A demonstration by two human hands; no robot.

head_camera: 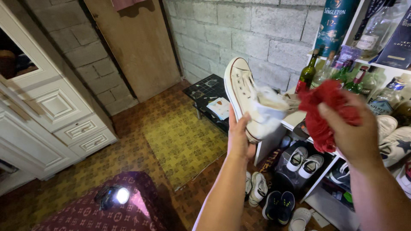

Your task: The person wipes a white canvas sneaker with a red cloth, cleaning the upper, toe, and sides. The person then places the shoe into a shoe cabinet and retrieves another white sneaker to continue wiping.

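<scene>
In front of you, your left hand [239,139] grips the white sneaker [250,100], toe pointing up-left; your right hand [353,130] just beside it clutches a red cloth [325,109], seemingly apart from the shoe.

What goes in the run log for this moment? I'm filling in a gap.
left hand: holds white sneaker raised | right hand: grips red cloth beside sneaker | behind: shoe shelf, bottles

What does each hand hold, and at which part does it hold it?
The left hand holds a white sneaker by its heel end, toe pointing up. The right hand holds a bunched red cloth between thumb and fingers.
</scene>
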